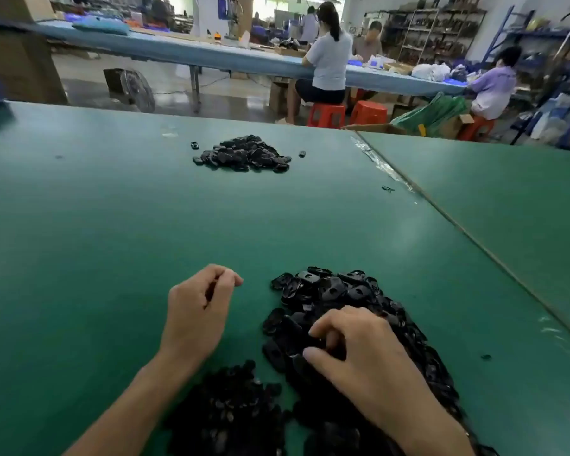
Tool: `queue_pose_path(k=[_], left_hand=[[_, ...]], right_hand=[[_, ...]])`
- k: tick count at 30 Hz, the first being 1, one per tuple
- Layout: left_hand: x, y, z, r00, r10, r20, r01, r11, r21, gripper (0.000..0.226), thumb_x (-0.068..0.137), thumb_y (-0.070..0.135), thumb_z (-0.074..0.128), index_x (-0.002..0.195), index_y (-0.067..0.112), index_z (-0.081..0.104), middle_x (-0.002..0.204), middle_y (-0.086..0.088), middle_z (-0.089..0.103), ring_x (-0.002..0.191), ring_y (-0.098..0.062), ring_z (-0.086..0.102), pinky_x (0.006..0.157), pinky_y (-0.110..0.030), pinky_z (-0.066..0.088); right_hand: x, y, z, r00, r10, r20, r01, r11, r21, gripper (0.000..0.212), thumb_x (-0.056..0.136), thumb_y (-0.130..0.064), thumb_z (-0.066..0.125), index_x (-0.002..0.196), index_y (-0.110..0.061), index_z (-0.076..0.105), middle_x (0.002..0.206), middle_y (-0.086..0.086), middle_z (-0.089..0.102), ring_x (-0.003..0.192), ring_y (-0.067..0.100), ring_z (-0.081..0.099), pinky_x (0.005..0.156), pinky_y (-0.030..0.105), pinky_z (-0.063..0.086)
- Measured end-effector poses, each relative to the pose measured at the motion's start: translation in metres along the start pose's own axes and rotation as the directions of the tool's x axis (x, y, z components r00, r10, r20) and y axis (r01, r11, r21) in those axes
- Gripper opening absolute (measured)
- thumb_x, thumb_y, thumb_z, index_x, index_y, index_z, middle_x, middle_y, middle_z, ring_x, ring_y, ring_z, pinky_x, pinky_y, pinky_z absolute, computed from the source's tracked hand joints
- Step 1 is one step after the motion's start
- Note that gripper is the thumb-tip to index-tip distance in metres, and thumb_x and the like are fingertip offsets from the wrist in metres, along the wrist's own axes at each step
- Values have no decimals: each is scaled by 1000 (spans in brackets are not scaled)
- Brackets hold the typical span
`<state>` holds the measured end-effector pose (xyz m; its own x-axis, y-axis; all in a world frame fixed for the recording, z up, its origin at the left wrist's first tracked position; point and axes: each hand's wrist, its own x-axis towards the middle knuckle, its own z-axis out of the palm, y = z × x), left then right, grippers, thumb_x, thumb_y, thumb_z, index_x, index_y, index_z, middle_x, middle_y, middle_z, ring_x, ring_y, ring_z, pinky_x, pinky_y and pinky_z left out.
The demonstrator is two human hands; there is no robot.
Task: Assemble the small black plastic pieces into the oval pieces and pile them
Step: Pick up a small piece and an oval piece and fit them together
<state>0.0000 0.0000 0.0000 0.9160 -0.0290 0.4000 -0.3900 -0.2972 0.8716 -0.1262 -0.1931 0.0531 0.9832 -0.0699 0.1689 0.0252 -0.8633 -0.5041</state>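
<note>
While fingers-deep in oval pieces (339,291), right hand (359,353); left hand (198,304) curled alongside.

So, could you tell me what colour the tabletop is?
The tabletop is green, clearest in the head view.

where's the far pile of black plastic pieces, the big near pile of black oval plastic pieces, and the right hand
far pile of black plastic pieces (244,155), head view, middle of the heap
big near pile of black oval plastic pieces (329,290), head view, an oval piece at its far end
right hand (366,357), head view, back of the hand
</note>
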Motion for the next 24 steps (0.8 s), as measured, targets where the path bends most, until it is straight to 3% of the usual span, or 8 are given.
queue_pose_path(k=[4, 8, 13, 17, 24], left_hand=[[-6, 5, -5, 997, -56, -59, 51, 996, -80, 31, 90, 29, 51, 64, 17, 61, 41, 11, 33, 39, -6, 23, 40, -18, 19], [-20, 9, -13, 994, -83, -68, 74, 989, -126, 37, 86, 40, 51, 59, 16, 55, 44, 11, 30, 42, -7, 22, 42, -22, 19], [-30, 10, -24, 986, -128, -103, 109, 979, -172, 41, 84, 45, 48, 54, 17, 48, 46, 8, 31, 46, -14, 26, 48, -28, 23], [-32, 9, -23, 975, -205, -86, 176, 948, -267, 37, 82, 44, 49, 52, 22, 48, 47, 7, 30, 47, -17, 22, 50, -31, 19], [-36, 10, -21, 987, -159, -19, 147, 948, -281, 41, 86, 43, 51, 53, 17, 46, 46, 9, 31, 45, -13, 23, 51, -26, 21]], right_hand=[[0, 4, 3, 984, 16, 175, 5, 993, -117, 38, 78, -68, 64, 107, -44, 62, 92, -22, 47, 102, -9, 38, 77, 10, 38], [-10, 2, 10, 986, -14, 164, 51, 973, -225, 50, 82, -71, 59, 126, -45, 58, 96, -26, 37, 100, -1, 34, 89, 16, 34], [-21, 2, 14, 997, -62, 42, 69, 977, -202, 42, 79, -49, 78, 118, -35, 71, 93, -21, 45, 95, 7, 43, 87, 24, 40], [-19, 1, 15, 997, -67, 46, 75, 980, -183, 40, 81, -42, 79, 120, -34, 72, 92, -18, 51, 94, 7, 46, 89, 28, 43], [-19, -1, 14, 993, -100, 59, 106, 988, -115, 25, 85, -31, 79, 109, -33, 74, 93, -22, 60, 94, 4, 47, 89, 28, 42]])
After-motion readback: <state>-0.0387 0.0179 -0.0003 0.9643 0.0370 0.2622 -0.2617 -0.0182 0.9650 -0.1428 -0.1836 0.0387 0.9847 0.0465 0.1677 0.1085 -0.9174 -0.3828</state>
